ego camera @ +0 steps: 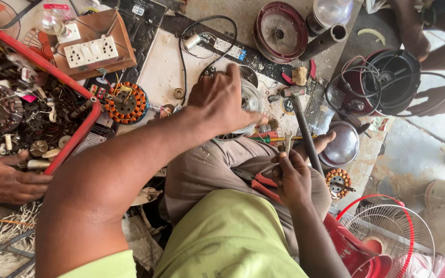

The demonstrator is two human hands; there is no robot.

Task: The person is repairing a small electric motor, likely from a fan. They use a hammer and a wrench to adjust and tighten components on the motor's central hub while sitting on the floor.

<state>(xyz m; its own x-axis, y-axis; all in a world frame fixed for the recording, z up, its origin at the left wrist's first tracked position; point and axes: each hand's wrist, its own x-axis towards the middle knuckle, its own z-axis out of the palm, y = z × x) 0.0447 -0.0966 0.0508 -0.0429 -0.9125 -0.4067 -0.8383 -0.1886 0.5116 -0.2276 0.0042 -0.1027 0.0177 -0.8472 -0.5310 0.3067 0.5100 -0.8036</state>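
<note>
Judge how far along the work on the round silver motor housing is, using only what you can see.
Done: a copper-wound stator lies out on the white board, apart from the housing. In hand: the left hand rests on the silver motor housing; the right hand grips a hammer and a small spanner. Left: the housing looks unassembled, with loose parts around it.

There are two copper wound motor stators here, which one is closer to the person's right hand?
The smaller stator at the lower right, just beside the right hand holding a hammer handle. The bigger stator lies far off, next to the red tray.
</note>
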